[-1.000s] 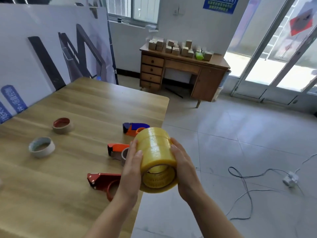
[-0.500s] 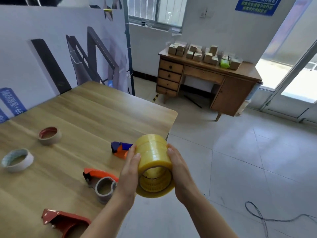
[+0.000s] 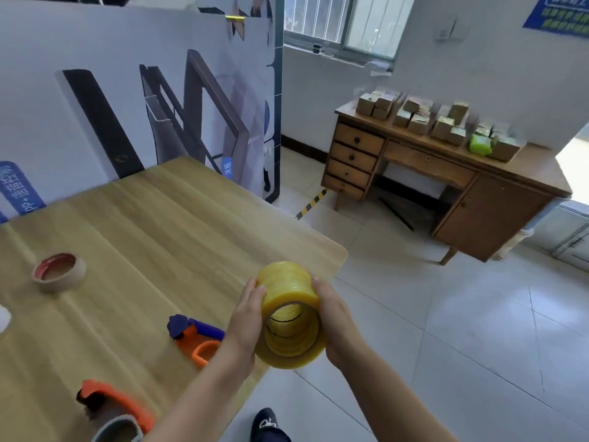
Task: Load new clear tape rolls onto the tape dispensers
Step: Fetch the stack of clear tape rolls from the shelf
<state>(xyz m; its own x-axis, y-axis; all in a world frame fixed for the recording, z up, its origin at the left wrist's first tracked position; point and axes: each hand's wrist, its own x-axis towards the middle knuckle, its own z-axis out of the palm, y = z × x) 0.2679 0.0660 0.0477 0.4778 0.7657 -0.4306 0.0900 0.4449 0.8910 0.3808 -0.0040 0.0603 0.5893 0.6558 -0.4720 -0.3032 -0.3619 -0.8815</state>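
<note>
1. Two hands on one load. The left hand [image 3: 247, 320] and right hand [image 3: 338, 323] each curl around a side of the stack of tape rolls [image 3: 291, 314], left at its 9 o'clock and right at its 3 o'clock. The stack lies on its side with the open core toward the camera. It is held in the air at the near right edge of the table [image 3: 159, 234] and rests on nothing.
2. Judged step: freeing one roll from the stack. Ring seams show on its wall, so the rolls probably cling face to face.
3. Method: move one hand onto the end roll only and let the other hold the rest. Twist in opposite directions rather than pulling straight.
4. Bring the work toward 9 o'clock, over the wood, so a freed roll does not fall to the floor.
5. Targets: the blue-and-orange dispenser [image 3: 194, 336] lies at the stack's 9 o'clock, just beside the left wrist. The orange dispenser [image 3: 111, 406] is at 7 o'clock. The grey core [image 3: 118, 430] at it looks spent and would probably come off first.
6. Risk: a hard squeeze may deform the cores.
</note>
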